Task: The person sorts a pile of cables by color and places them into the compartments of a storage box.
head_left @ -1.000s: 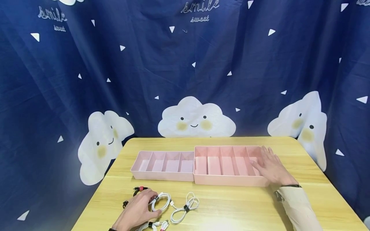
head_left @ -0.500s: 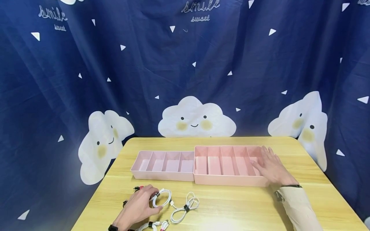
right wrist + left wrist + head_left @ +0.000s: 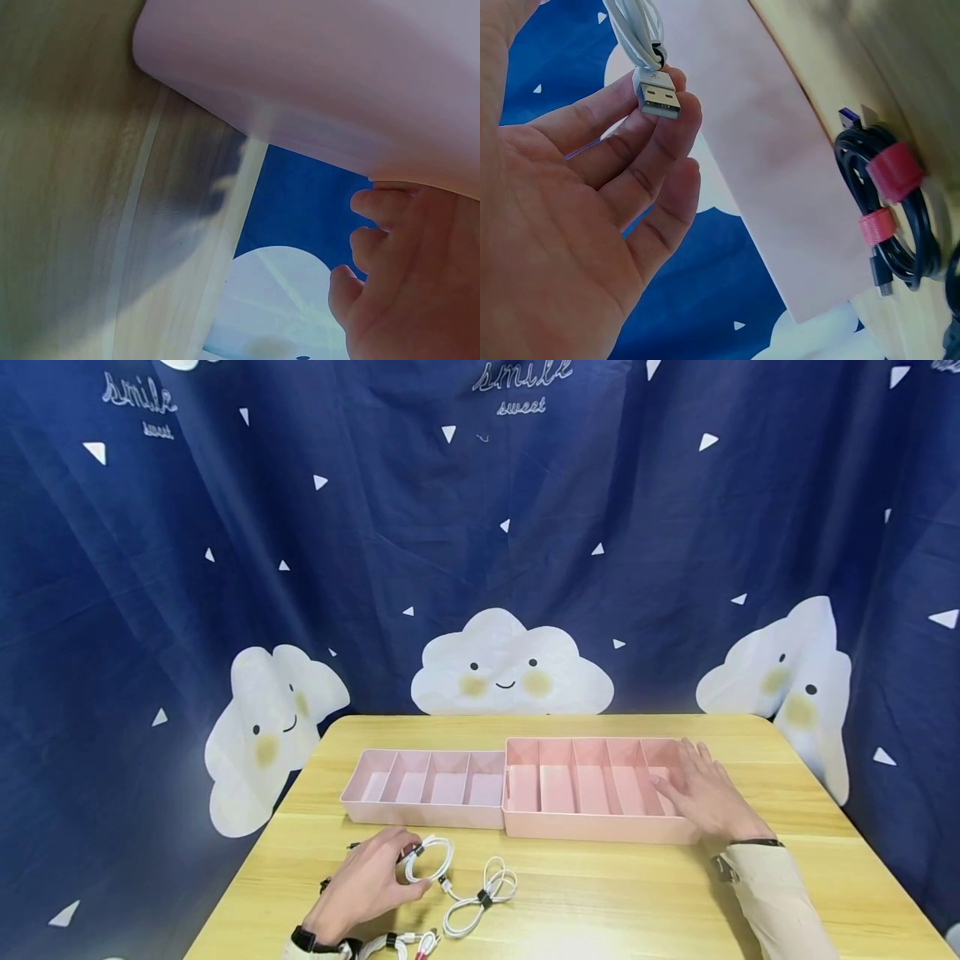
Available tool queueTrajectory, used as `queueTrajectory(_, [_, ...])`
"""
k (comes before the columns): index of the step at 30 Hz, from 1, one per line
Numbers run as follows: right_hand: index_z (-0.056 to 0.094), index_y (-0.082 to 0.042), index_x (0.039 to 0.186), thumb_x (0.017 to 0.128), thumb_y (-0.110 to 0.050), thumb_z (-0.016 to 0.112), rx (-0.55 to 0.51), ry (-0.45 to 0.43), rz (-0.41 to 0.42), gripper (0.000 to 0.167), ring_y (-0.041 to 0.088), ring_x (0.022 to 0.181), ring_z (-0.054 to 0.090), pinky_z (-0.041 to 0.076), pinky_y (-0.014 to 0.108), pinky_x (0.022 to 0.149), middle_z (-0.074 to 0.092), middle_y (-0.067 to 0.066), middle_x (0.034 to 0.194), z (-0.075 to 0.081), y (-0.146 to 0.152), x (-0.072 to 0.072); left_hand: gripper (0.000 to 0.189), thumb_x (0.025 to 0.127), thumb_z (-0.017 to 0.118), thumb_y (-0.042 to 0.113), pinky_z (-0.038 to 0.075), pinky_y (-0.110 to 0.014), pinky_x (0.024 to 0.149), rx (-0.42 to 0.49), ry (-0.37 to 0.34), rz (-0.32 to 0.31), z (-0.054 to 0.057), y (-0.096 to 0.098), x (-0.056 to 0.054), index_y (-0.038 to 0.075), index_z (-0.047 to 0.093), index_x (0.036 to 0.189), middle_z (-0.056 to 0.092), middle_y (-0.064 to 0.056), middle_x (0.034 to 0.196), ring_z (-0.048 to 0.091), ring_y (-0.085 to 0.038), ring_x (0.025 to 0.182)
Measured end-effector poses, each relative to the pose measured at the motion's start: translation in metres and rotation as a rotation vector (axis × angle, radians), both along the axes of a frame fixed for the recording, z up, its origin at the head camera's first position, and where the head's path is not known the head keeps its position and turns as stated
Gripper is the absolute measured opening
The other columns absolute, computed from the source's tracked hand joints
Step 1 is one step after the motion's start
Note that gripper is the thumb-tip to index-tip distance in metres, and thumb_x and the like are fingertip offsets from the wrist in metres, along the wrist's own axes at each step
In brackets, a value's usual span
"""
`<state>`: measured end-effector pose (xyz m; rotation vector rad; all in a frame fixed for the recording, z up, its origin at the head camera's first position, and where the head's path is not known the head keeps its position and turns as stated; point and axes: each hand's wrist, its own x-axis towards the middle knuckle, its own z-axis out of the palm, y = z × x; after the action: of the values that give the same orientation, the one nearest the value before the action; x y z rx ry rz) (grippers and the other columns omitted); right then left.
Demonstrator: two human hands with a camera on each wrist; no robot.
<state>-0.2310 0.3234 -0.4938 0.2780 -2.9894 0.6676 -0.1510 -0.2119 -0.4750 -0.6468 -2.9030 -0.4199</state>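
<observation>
In the head view my left hand [image 3: 367, 881] is just above the table at the lower left, pinching a coiled white USB cable [image 3: 636, 34] between thumb and fingers. Its metal plug lies against the fingertips in the left wrist view. Beside that hand, a second white cable [image 3: 486, 899] with a black tie lies on the table. Another bundled white cable [image 3: 408, 939] lies nearer me. My right hand [image 3: 712, 797] rests at the right end of a pink divided organizer box [image 3: 600, 828], fingers fairly straight, thumb over the end compartment.
A pale lilac divided box [image 3: 423, 814] stands against the pink box's left end. Black cables [image 3: 922, 247] with red ties lie left of my left hand, mostly hidden in the head view. Behind the wooden table [image 3: 600, 902] hangs a blue curtain [image 3: 375, 527] with clouds.
My left hand has lifted slightly and moved a little right and away from me, carrying the white coil with it. The right hand and both boxes have stayed in place.
</observation>
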Motion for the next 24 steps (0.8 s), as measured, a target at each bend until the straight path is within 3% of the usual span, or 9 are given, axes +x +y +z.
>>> queueTrajectory(7, [0.015, 0.016, 0.158, 0.105, -0.051, 0.048, -0.008, 0.003, 0.004, 0.091, 0.062, 0.152, 0.009, 0.013, 0.076, 0.118, 0.013, 0.041, 0.164, 0.001, -0.001, 0.0, 0.048, 0.077, 0.084, 0.048, 0.045, -0.022, 0.066, 0.018, 0.008, -0.02, 0.004, 0.005, -0.004, 0.018, 0.072, 0.112, 0.064, 0.013, 0.101, 0.054, -0.003, 0.081])
queueTrajectory(14, [0.015, 0.017, 0.157, 0.105, -0.052, 0.047, -0.009, 0.009, 0.004, 0.092, 0.062, 0.152, 0.009, 0.014, 0.076, 0.118, 0.014, 0.041, 0.164, 0.001, 0.0, 0.0, 0.05, 0.078, 0.083, 0.051, 0.038, -0.02, 0.062, 0.01, -0.007, -0.012, 0.007, 0.009, -0.009, 0.021, 0.073, 0.117, 0.055, 0.016, 0.09, 0.047, 0.001, 0.074])
queueTrajectory(24, [0.015, 0.017, 0.157, 0.105, -0.054, 0.046, -0.002, 0.018, 0.008, 0.093, 0.063, 0.151, 0.01, 0.014, 0.076, 0.118, 0.013, 0.042, 0.164, 0.0, 0.0, -0.001, 0.048, 0.079, 0.083, 0.05, 0.039, -0.019, 0.06, 0.054, -0.005, -0.042, 0.014, 0.016, -0.013, 0.022, 0.072, 0.117, 0.056, 0.016, 0.091, 0.048, -0.001, 0.075])
